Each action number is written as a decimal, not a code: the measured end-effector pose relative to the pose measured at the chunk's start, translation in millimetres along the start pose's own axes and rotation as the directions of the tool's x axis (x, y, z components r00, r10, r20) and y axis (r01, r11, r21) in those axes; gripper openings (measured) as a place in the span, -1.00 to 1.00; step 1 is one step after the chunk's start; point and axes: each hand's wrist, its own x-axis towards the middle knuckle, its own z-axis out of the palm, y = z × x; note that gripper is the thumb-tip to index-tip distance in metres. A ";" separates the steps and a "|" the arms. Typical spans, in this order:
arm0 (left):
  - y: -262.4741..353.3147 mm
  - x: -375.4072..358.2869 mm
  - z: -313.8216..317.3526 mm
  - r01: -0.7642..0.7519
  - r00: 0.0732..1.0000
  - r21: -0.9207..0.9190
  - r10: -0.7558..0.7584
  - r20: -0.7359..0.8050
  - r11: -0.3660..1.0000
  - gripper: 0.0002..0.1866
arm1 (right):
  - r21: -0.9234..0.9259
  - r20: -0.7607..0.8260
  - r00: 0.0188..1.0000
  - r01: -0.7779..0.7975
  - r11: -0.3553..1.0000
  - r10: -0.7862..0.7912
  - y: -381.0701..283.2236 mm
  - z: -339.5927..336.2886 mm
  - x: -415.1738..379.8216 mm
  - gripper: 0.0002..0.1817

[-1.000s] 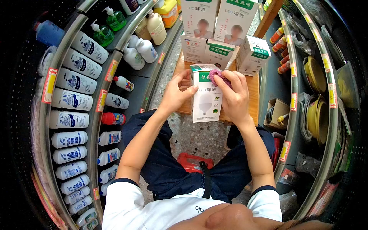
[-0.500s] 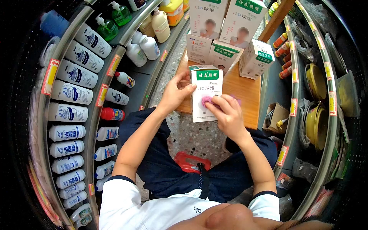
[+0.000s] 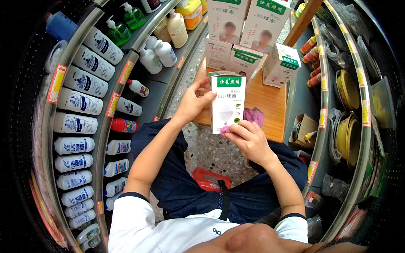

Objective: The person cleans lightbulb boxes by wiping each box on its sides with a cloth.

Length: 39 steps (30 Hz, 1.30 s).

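Note:
A white and green LED bulb box (image 3: pixel 225 101) is held upright in front of me, its printed front facing me. My left hand (image 3: pixel 195 101) is closed on its left side, thumb on the front edge. At the box's lower right corner, my right hand (image 3: pixel 249 141) pinches a pink cloth (image 3: pixel 253 118). Part of the cloth shows below the fingers, and the rest spreads behind the box's right side. Beyond it, more bulb boxes (image 3: pixel 263 25) are stacked on a wooden stool (image 3: pixel 270 114), with one box (image 3: pixel 282 65) apart at the right.
Shelves of white bottles (image 3: pixel 80 101) curve along my left, with green pump bottles (image 3: pixel 118 31) higher up. To the right, shelves hold spray cans (image 3: pixel 310 55) and yellow coils (image 3: pixel 348 139). A red plastic object (image 3: pixel 209 179) lies on the floor between my legs.
My right hand has slid down the box front to its bottom edge with the cloth, uncovering the bulb picture. More of the cloth shows on the right. My left hand stays put.

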 end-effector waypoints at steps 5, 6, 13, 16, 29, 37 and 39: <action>2.1 1.3 1.0 0.010 1.000 0.018 -0.010 0.011 1.000 -0.24 | -0.027 -0.045 0.999 0.015 1.000 -0.016 6.7 -1.2 10.0 -0.70; 3.3 1.2 1.1 0.011 1.000 0.017 -0.011 0.020 1.000 -0.24 | -0.041 -0.069 0.998 0.006 0.999 -0.009 7.4 -1.0 13.1 -0.69; 15.5 -4.0 6.8 -0.018 0.999 0.026 0.017 0.043 0.999 -0.23 | -0.119 -0.228 0.972 -0.086 0.989 0.057 14.7 -2.6 39.7 -0.66; 16.8 -3.3 9.6 0.001 0.997 -0.005 -0.001 0.074 1.000 -0.22 | -0.141 -0.329 0.942 -0.112 0.984 0.060 22.7 -3.0 50.4 -0.68; 18.8 -10.0 13.0 0.035 0.996 0.002 -0.035 0.078 0.999 -0.30 | -0.118 -0.442 0.888 -0.199 0.973 0.128 37.4 -2.4 73.6 -0.66; 14.4 -12.7 4.8 0.058 0.993 -0.076 -0.050 0.107 0.995 -0.28 | -0.070 -0.313 0.945 -0.127 0.989 0.099 22.2 1.6 56.9 -0.66; 12.8 -13.3 4.9 0.058 0.994 -0.101 -0.048 0.100 0.993 -0.23 | -0.040 -0.268 0.959 -0.105 0.994 0.091 20.0 2.1 49.2 -0.65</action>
